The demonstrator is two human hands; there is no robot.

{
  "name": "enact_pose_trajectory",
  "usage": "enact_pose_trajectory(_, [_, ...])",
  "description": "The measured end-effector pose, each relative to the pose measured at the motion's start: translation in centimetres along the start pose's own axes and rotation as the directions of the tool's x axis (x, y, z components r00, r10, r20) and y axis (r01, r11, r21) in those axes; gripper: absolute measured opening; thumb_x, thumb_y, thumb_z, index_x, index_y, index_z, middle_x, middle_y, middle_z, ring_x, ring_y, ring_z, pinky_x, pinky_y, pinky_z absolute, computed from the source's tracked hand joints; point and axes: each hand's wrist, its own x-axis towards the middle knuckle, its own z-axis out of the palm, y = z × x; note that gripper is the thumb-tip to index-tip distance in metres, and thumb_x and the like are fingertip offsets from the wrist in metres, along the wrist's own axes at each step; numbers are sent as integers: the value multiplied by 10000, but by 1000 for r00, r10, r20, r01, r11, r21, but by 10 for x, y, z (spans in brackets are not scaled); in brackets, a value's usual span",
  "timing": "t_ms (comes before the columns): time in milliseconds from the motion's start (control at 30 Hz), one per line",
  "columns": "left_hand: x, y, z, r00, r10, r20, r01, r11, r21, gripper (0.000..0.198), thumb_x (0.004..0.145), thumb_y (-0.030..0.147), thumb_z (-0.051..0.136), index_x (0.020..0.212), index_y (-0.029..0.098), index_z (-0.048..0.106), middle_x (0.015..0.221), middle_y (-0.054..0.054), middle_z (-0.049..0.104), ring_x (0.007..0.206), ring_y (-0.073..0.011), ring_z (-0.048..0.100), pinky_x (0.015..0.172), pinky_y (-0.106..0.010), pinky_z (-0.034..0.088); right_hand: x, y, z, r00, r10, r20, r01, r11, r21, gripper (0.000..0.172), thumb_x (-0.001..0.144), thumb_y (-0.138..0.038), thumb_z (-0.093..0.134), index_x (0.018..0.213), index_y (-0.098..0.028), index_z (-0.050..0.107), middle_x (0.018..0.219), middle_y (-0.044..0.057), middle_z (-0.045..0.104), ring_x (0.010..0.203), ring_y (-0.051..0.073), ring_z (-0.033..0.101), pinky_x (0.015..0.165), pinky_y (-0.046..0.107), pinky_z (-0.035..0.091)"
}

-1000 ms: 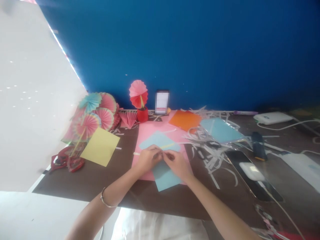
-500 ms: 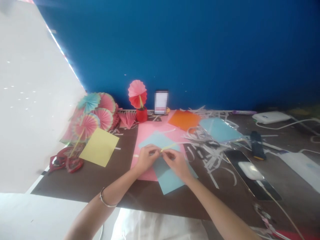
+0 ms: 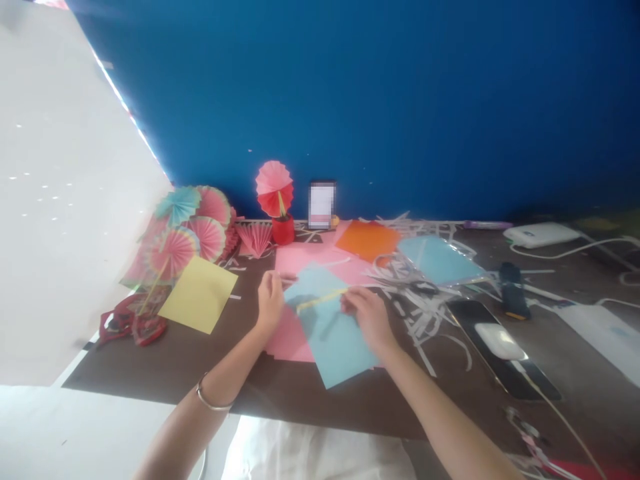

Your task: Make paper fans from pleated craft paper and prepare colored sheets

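My right hand [image 3: 367, 317] pinches one end of a narrow yellow paper strip [image 3: 320, 301]. The strip slants down to the left above a light blue paper sheet [image 3: 335, 353], its far end bent. To the left, my left hand [image 3: 271, 300] is apart from the strip, its fingers drawn together near the blue sheet's left corner. A small pale sliver shows at its fingertips, too blurred to name. Beneath the blue sheet lies pink paper [image 3: 295, 340].
At left are a yellow square sheet [image 3: 200, 295], folded paper fans [image 3: 173, 253] and red-handled scissors [image 3: 133, 320]. A red pot [image 3: 283, 230] holds a paper flower [image 3: 275, 188]. Paper scraps [image 3: 425, 317], orange paper [image 3: 367, 240] and a phone [image 3: 500, 347] lie at right.
My hands were together on the yellow strip above the blue sheet. My left hand has moved away to the left; my right has shifted right, still holding the strip.
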Motion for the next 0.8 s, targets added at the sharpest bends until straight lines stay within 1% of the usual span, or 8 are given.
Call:
enact_pose_trajectory(100, [11,-6,-8,990,-119,-80,109,987,-121,207,826,384,427,835,178,450,579,26,566,599,-151,641,666,-336,523,9,6,-9,998,60,-36,-46,950,309,98,643,-277,589,622,-191,548,601,-8,583,625,140,589,620,268,471])
enact_pose_trajectory(167, [17,-10,-13,980,-151,-129,133,981,-138,237,807,400,453,875,173,456,545,51,526,561,-141,632,643,-321,527,13,6,-14,995,97,-6,-85,897,433,53,633,-246,582,633,-202,552,671,2,619,738,165,620,679,290,482])
enact_pose_trajectory(333, [29,-15,-24,962,-147,-231,102,976,-195,246,778,390,488,875,164,494,536,75,475,498,-90,575,605,-270,521,18,5,-23,991,135,20,-116,757,643,62,639,-205,509,665,-204,565,813,50,669,902,194,613,827,367,482])
enact_pose_trajectory(533, [43,-17,-38,949,-94,-302,35,980,-195,267,744,404,537,843,156,524,550,70,472,439,-52,480,521,-213,472,19,2,-35,983,185,11,-134,668,732,130,647,-218,478,728,-194,577,811,77,661,903,210,616,833,392,509])
enact_pose_trajectory(600, [47,-17,-45,948,-48,-316,22,996,-85,285,754,402,523,884,150,563,585,49,489,437,-57,472,504,-216,461,20,1,-38,979,201,11,-142,651,746,153,651,-223,470,751,-195,582,796,71,657,889,207,619,819,388,519])
enact_pose_trajectory(667, [49,-15,-54,945,61,-320,-17,990,139,288,769,356,509,958,157,598,696,-2,550,523,-88,532,577,-257,487,21,0,-42,982,190,2,-130,665,735,140,647,-227,468,737,-204,572,757,58,647,854,203,623,804,384,524])
enact_pose_trajectory(733, [49,-11,-59,925,251,-283,-109,893,436,286,758,260,520,1012,175,619,898,-69,581,733,-151,592,754,-334,485,22,0,-46,983,183,-23,-111,684,721,117,638,-224,466,711,-212,556,708,46,630,806,197,625,779,376,529])
enact_pose_trajectory(800, [45,-7,-59,878,446,-177,-228,712,664,313,733,169,524,1024,183,635,1097,-117,528,981,-217,545,916,-391,403,24,1,-52,982,184,-46,-95,689,718,96,635,-219,463,694,-215,538,667,34,609,751,184,624,749,358,533])
